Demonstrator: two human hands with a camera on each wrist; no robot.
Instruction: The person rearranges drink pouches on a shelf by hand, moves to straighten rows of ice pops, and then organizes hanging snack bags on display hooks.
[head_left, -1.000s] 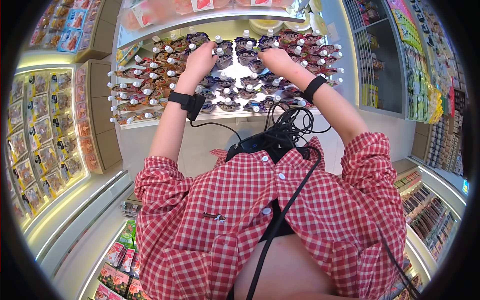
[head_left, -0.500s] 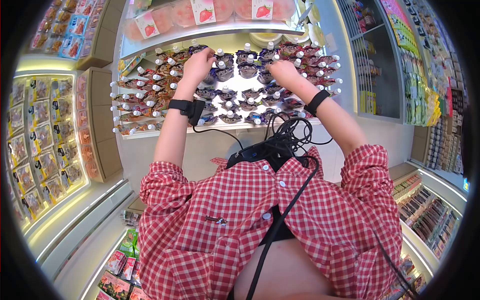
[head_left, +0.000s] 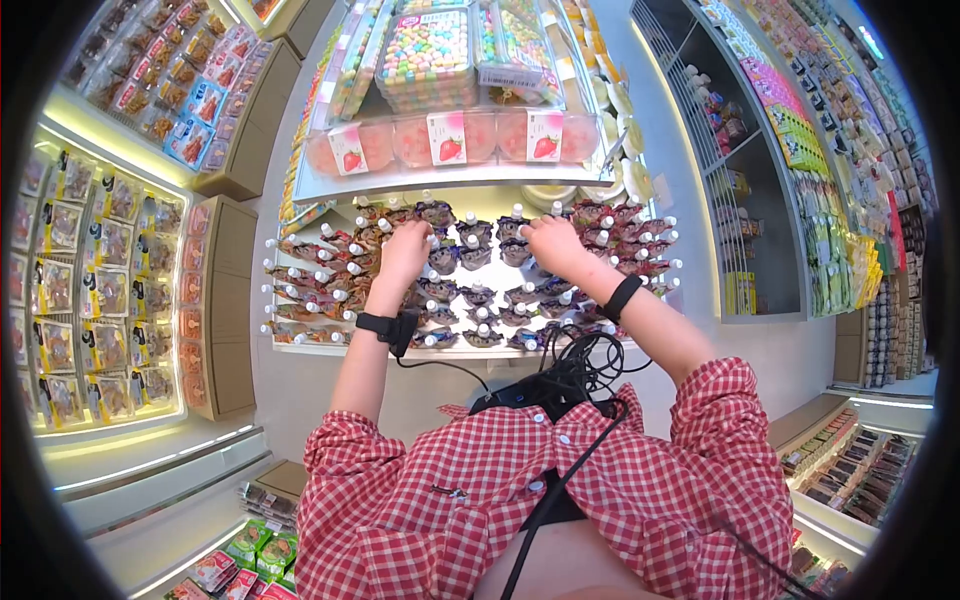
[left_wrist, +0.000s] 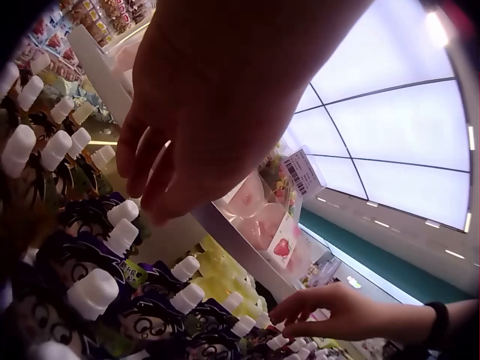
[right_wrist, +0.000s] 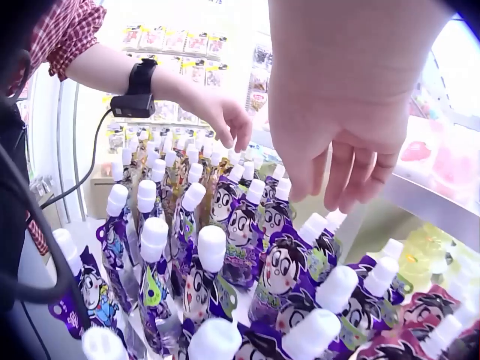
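Observation:
Rows of spouted drink pouches (head_left: 475,257) with white caps stand upright on a lit shelf, purple ones in the middle. My left hand (head_left: 405,252) hovers over the left purple rows. In the left wrist view its fingers (left_wrist: 161,180) hang loosely above the white caps (left_wrist: 124,212), holding nothing. On the right, my right hand (head_left: 557,247) is over the purple rows near the red pouches (head_left: 625,225). The right wrist view shows its relaxed fingers (right_wrist: 341,176) pointing down, close over a purple pouch (right_wrist: 281,266), with nothing gripped.
Above the pouches, a shelf edge (head_left: 460,184) carries pink packs with strawberry labels (head_left: 447,138) and a tub of pastel candies (head_left: 428,55). Grey metal shelving (head_left: 745,200) stands to the right, hanging snack packs (head_left: 105,295) to the left. Black cables (head_left: 590,365) bunch at my chest.
The head view has tilted up, so the pouches sit lower and more of the upper shelf shows. Both hands stay over the purple rows, with small shifts of the fingers.

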